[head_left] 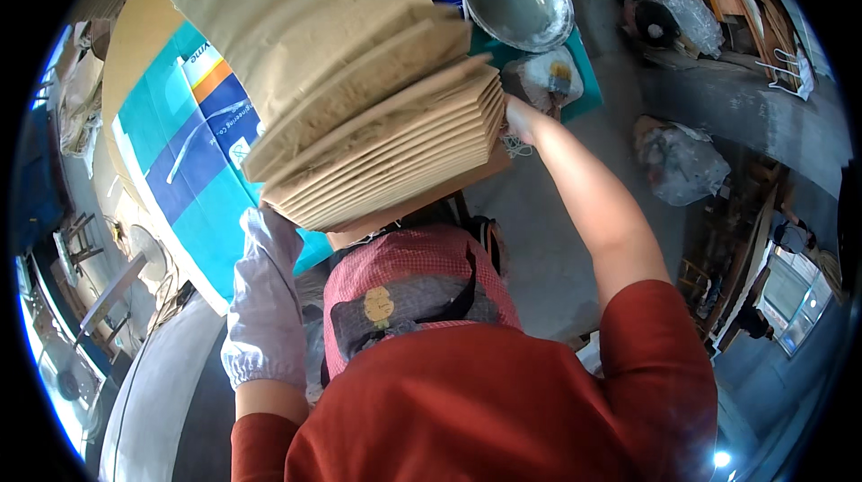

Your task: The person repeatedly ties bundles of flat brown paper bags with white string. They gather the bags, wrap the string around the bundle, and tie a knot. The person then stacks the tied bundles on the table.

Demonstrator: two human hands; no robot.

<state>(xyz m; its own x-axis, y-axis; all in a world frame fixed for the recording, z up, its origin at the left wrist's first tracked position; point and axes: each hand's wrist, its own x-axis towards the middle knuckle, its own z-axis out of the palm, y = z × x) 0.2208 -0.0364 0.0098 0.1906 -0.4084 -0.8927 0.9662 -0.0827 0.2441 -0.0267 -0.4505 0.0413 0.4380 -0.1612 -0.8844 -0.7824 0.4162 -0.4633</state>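
Note:
A fanned stack of brown kraft paper (386, 159) lies in front of my body, its near edges stepped in layers. I cannot tell whether the pieces are flat sheets or bags. My right hand (520, 119) grips the stack at its right edge, fingers partly hidden. At the near left corner my left hand (267, 206) holds the paper; most of its fingers are covered, and a pale sleeve cover (268, 302) wraps that forearm. Larger brown paper (305, 6) spreads beyond the stack, and its near folds are blurred.
A teal and blue printed sheet (166, 145) covers the table on the left. At the far right stand a round metal basin (521, 11) and a brush (559, 78) on white plastic. A clear plastic bag (680, 163) rests farther right, and a fan (67, 383) stands at lower left.

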